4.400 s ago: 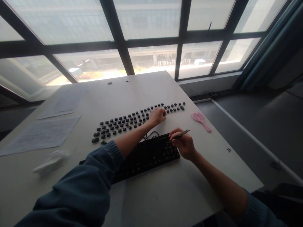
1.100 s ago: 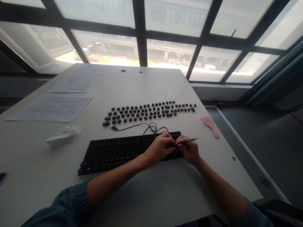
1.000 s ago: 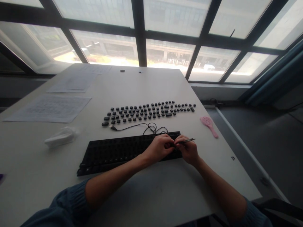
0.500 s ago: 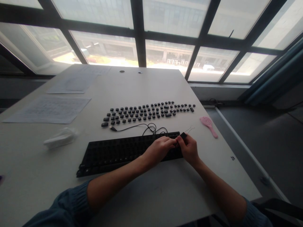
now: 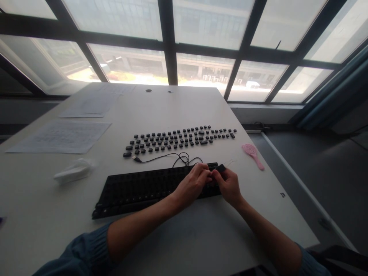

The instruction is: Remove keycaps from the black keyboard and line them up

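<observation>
A black keyboard (image 5: 138,188) lies in front of me, its right part beneath my hands. My right hand (image 5: 230,187) is closed round a keycap puller (image 5: 220,168), a small black piece with thin wires sticking out to the upper right. My left hand (image 5: 194,180) is closed too, fingertips pinched together right beside the right thumb over the keyboard's right end. What the left fingers hold, if anything, is hidden. Beyond the keyboard, loose black keycaps (image 5: 156,143) stand in several rows.
A coiled USB cable (image 5: 161,156) lies between keyboard and keycaps. To the right sits a pink hairbrush (image 5: 253,155) near the table edge. Printed papers (image 5: 60,136) and a clear plastic bag with something white (image 5: 74,171) are on the left. Windows (image 5: 204,69) rise behind the white table (image 5: 178,107).
The camera view has shifted slightly. My left fingers have curled in more, and the puller has tilted a little in my right hand. Keyboard and keycaps stay in place.
</observation>
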Available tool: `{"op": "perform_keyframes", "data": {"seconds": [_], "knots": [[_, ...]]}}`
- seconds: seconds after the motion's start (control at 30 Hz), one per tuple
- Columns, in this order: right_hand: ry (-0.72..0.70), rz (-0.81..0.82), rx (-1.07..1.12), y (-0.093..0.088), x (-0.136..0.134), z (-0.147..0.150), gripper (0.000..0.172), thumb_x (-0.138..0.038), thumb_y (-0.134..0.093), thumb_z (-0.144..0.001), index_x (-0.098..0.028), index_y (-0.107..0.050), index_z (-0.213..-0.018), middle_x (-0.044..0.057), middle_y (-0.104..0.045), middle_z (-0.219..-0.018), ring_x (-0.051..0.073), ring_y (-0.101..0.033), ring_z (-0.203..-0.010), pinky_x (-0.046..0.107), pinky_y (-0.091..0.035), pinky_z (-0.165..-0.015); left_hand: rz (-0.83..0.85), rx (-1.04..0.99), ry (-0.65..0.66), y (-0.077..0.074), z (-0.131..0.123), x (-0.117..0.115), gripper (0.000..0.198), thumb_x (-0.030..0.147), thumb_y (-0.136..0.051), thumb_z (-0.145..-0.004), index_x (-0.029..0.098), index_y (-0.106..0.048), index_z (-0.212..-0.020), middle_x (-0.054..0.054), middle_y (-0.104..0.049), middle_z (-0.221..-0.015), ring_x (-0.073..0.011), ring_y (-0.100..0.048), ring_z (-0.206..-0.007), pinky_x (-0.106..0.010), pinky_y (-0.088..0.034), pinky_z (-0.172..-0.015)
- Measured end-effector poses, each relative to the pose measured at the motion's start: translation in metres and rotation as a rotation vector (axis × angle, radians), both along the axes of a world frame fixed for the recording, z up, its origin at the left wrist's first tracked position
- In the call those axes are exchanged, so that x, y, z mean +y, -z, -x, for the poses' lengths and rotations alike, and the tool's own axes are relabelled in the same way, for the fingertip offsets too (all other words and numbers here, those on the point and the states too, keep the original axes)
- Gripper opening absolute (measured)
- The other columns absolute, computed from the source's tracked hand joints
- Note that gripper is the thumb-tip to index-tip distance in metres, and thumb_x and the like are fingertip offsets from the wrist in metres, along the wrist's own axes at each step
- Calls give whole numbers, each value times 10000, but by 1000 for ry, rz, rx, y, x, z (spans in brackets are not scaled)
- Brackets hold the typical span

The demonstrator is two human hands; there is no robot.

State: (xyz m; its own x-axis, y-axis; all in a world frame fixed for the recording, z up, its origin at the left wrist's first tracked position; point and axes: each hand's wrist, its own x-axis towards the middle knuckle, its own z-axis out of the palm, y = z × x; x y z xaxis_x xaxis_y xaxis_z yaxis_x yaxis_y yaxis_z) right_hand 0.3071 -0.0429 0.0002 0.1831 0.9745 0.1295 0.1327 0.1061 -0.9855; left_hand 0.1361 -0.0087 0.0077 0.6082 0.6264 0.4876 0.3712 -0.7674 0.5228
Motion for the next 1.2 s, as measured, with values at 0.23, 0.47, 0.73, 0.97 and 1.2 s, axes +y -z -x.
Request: {"op": "perform_keyframes", "data": {"seconds": [0.23,0.47,0.73,0.97,1.2], "knots": [[-9,92,274,-3,-4,10,303,-464,-722,-835,-164,-763,-845,71,-779,-789,231,-747,-649,350,-640,-623,-41,-151,-86,-3,4,3,137,197,-410,-1026,165,-543,-1018,-90,-530,-1089,-164,-583,-954,-305,-553,-855],[94,104,370,1,0,10,315,-450,-758,-805,-136,-745,-827,86,-778,-810,230,-740,-648,341,-644,-598,-12,-107,-14,-4,2,4,121,197,-454,-1018,166,-570,-1038,-106,-620,-1072,-182,-627,-989,-321,-553,-890],[142,91,496,1,4,9,320,-454,-756,-803,-139,-711,-839,91,-779,-822,250,-760,-712,334,-648,-584,-76,-157,20,-14,6,1,123,168,-514,-989,177,-636,-986,-103,-686,-1117,-175,-669,-1016,-306,-561,-898],[183,-23,484,-7,10,-7,340,-458,-707,-854,-118,-706,-832,134,-778,-863,230,-764,-680,291,-628,-564,23,-223,-63,-62,-7,67,26,176,-678,-871,164,-698,-883,-47,-708,-932,-140,-675,-824,-248,-559,-765],[360,-147,464,-10,31,-42,311,-410,-684,-866,-107,-709,-801,127,-775,-826,187,-741,-619,248,-585,-518,38,115,-186,-45,-81,157,40,146,-700,-802,140,-732,-826,-44,-696,-806,-147,-633,-739,-262,-510,-753]]}}
